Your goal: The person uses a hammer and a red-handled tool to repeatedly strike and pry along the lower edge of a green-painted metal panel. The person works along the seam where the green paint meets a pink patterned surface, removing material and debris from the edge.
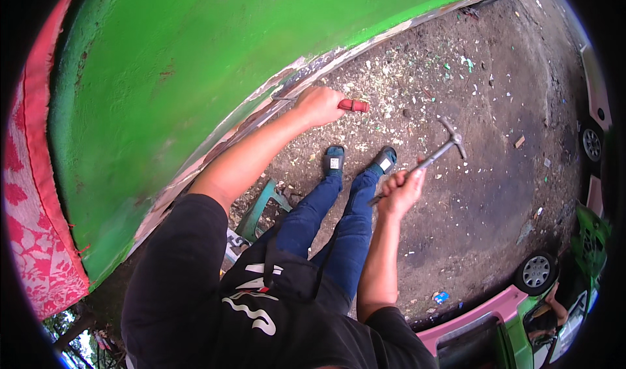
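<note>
Black cloth of the wearer's T-shirt (176,284) lies nearest the camera, alongside the green panel (176,62), which serves as landmark for all that follows. Close against that panel's lower edge, the left hand (317,106) is a fist wrapped around a red-handled tool (355,105). Its long axis slants across the panel's edge, the thin shank reaching toward the panel and the red butt pointing away from it. Farther out from the panel, the right hand (402,191) has its fingers closed round the shaft of a hammer (438,153).

What counts most, I judge, is the line between hammer head and red butt: the head sits farther from the panel than the butt, with a clear gap between them, so the left hand is the nearer one to the panel.

The tool's handle is worn red with a dark band; its shank is grey and narrow, and I cannot tell whether its tip touches the panel. The hammer is dull grey metal, its crosswise head longer on one side.
</note>
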`<state>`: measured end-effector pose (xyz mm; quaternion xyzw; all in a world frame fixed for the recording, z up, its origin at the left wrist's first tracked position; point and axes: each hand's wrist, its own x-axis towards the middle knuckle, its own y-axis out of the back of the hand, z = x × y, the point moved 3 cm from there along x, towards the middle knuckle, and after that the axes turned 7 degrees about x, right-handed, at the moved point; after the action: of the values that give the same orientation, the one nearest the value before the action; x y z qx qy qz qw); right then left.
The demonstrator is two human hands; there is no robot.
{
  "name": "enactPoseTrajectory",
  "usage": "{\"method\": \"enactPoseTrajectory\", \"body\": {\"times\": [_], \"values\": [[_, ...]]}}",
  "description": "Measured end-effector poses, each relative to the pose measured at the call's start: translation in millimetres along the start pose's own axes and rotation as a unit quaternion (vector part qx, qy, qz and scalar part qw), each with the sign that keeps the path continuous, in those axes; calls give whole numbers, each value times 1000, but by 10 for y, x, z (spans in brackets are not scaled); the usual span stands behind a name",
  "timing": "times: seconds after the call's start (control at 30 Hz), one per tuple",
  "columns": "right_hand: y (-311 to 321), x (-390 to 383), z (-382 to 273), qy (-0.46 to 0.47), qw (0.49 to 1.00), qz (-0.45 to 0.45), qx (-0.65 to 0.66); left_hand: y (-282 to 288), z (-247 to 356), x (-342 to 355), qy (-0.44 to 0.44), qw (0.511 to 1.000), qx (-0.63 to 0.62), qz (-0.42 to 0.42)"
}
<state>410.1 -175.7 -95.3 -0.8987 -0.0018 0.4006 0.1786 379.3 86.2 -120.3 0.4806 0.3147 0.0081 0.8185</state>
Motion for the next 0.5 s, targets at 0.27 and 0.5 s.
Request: {"method": "enactPoseTrajectory", "body": {"times": [0.27,0.5], "values": [[81,30,15,5,999,-19,37,216,-3,54,9,1000,-18,11],[-25,109,151,-112,989,-61,-68,258,-44,89,16,999,-27,23]]}}
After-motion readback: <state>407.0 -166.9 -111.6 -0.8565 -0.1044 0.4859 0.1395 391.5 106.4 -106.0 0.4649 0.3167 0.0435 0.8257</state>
